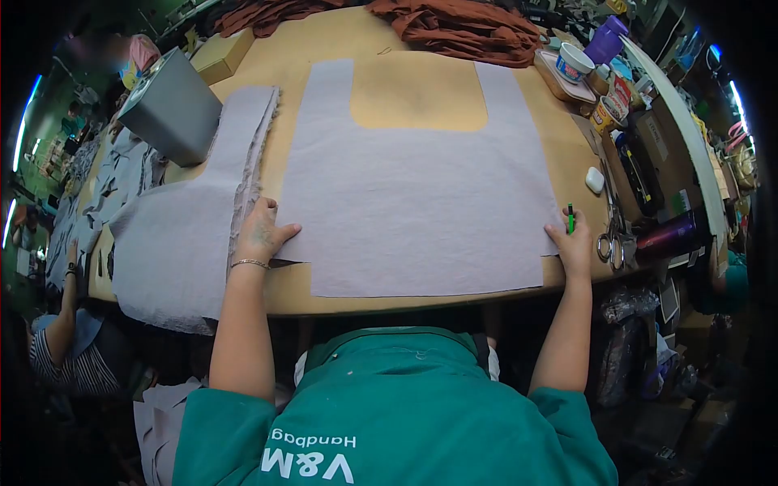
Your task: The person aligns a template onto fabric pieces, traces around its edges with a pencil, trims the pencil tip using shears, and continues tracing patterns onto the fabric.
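Both arms reaching forward, set wide apart, left forearm (247,332) and right forearm (569,332) bare, wrists near straight, left hand (263,231) palm down with thumb splayed inward, right hand (576,243) fingers curled, thumb also pointing inward.

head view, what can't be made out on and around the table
All in the head view:
Pen: lower end hidden by the right hand.
Brown cloth: far part cut off by the picture's top edge.
Tub: label print too small.

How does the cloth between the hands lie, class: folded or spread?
Spread: the pale cloth lies flat on the table, its cutout outline showing.
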### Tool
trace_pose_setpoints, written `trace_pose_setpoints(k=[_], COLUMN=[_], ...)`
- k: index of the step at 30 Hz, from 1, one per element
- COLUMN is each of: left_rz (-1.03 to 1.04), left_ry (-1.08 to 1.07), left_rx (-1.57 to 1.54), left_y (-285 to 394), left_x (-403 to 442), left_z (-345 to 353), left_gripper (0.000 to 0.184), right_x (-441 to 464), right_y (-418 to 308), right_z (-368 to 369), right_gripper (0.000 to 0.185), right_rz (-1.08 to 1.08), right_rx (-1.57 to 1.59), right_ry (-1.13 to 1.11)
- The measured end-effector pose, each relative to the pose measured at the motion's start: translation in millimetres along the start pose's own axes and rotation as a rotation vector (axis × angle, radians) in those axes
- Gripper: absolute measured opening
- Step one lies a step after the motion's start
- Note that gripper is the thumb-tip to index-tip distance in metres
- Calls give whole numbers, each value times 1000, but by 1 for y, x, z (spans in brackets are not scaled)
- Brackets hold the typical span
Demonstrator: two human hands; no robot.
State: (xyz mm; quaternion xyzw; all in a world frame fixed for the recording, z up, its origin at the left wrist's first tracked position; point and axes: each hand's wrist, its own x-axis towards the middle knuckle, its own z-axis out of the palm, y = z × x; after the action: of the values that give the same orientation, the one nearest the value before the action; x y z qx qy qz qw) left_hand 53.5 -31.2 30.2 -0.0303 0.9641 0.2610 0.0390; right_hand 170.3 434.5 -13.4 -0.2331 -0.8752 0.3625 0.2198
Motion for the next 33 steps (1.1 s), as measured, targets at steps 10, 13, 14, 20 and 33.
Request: trace_pose_setpoints(k=[10,13,14,20,33], left_rz=[460,667,658,715,669], left_ry=[202,-34,-151,-267,-253], left_rx=[207,333,397,425,434], left_y=[31,80,100,135,139], left_x=[-15,-40,-52,-63,-46], left_z=[18,47,55,89,93], left_gripper=[63,62,62,61,60], right_x=[-48,-63,-63,7,119], right_y=[-12,-54,-54,56,163], right_z=[-90,-164,-191,-334,-392], right_gripper=[19,21,22,49,34], right_rz=[3,-20,-47,222,-29], right_rx=[319,305,306,784,1024], right_ry=[572,927,979,915,304])
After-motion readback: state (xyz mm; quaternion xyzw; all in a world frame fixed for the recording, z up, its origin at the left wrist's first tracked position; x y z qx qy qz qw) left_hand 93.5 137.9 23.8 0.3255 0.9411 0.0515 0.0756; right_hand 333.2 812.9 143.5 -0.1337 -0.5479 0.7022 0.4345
